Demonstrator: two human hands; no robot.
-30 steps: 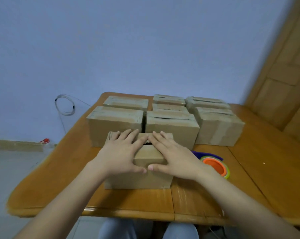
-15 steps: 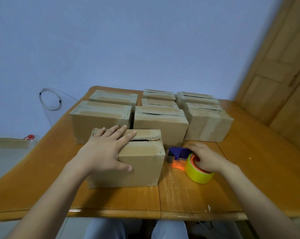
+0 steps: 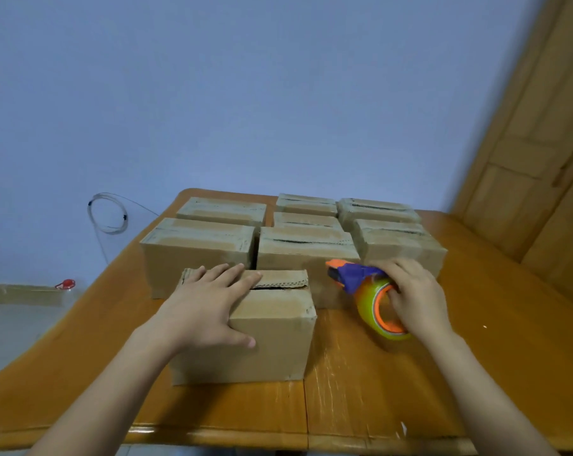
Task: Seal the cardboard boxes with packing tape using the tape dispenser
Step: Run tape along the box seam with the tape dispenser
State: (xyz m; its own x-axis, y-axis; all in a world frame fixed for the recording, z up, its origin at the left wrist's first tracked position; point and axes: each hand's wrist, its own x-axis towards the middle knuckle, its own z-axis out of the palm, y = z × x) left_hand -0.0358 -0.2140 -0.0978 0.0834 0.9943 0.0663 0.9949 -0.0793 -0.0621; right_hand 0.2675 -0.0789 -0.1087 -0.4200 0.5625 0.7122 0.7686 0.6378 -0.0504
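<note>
A small cardboard box [image 3: 272, 337] stands nearest me on the wooden table [image 3: 377, 383]; a dark gap shows between its top flaps. My left hand [image 3: 206, 304] lies flat on the left part of its top, fingers straight, thumb down the front. Right of the box, my right hand [image 3: 413, 297] grips the tape dispenser [image 3: 370, 291], fingers through the orange core of its yellowish roll. The dispenser is lifted off the table, its purple and orange head pointing left toward the box.
Several more cardboard boxes [image 3: 308, 248] stand in rows behind the near one, some with tape on top. A coiled cable [image 3: 109, 213] hangs on the blue wall at left. A wooden door [image 3: 541, 179] is at right. A red object [image 3: 66, 284] lies on the floor.
My right hand left the box top, took hold of the tape dispenser on the table and has raised it, tilting its head toward the box. My left hand stays on the box.
</note>
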